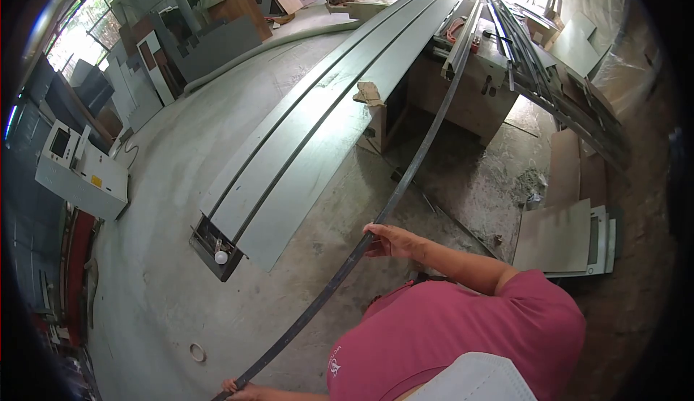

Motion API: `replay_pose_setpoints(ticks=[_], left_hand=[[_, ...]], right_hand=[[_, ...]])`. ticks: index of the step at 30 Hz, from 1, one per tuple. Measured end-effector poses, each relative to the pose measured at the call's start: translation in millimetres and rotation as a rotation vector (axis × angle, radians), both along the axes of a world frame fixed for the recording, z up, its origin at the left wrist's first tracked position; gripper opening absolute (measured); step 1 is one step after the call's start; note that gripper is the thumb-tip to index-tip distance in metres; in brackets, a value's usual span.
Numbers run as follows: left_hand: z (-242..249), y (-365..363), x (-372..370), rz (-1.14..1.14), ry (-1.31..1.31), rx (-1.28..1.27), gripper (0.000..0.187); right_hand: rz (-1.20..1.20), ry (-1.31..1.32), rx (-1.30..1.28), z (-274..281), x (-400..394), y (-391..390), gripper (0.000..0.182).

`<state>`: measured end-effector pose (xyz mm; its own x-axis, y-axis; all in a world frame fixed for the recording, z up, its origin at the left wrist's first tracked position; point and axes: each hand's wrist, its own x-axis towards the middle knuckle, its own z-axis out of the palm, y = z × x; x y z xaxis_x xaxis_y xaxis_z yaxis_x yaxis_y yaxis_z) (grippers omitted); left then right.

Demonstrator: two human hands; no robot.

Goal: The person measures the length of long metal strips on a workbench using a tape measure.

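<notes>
A long dark bar [334,283] runs diagonally from the bottom left up towards the workbench at the upper right. My right hand [388,241] is wrapped round its middle stretch. Near the bar's lower end, at the bottom edge of the view, my left hand [243,392] grips it too. Left of the bar lies a long pale metal table [289,191] with two dark grooves. A crumpled brown piece [369,94] rests on the table's right edge.
A grey-white machine cabinet [83,173] stands at the left. Long metal profiles [510,39] lie at the upper right. Flat panels [553,238] lean at the right. A ring [197,352] lies on the floor. Grey boards [217,47] stand at the back left.
</notes>
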<state>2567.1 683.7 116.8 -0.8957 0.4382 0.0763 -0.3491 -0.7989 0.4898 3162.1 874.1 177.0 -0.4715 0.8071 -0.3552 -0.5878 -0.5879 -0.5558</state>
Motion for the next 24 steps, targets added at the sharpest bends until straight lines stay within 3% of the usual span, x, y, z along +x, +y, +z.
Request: replay_pose_setpoints(ticks=[2, 3, 11, 15, 18, 24], left_hand=[[11.2, 12.4, 18.3, -0.263, 0.181, 0.292, 0.04], [32.8, 20.9, 44.9, 0.041, -0.139, 0.091, 0.038], [10.2, 57.6, 93.9, -0.072, -0.085, 0.09, 0.044], [16.5, 76.4, 132.4, 0.003, -0.101, 0.029, 0.044], [17.9, 87.0, 163.0, 0.025, -0.066, -0.016, 0.043], [3.9, 117.0, 208.0, 0.017, -0.036, 0.092, 0.041]], right_hand=[[-0.027, -0.01, 0.014, -1.9, 11.2, 10.6, 0.022], [-0.023, -0.007, 0.014, -1.7, 17.7, 16.0, 0.022], [-0.057, -0.053, 0.034, -10.3, 80.5, 51.5, 0.027], [-0.066, -0.066, 0.03, -11.4, 111.5, 67.9, 0.023], [-0.061, -0.12, 0.06, -9.0, 136.2, 77.7, 0.034], [-0.14, -0.432, 0.057, -2.9, 199.7, 83.0, 0.043]])
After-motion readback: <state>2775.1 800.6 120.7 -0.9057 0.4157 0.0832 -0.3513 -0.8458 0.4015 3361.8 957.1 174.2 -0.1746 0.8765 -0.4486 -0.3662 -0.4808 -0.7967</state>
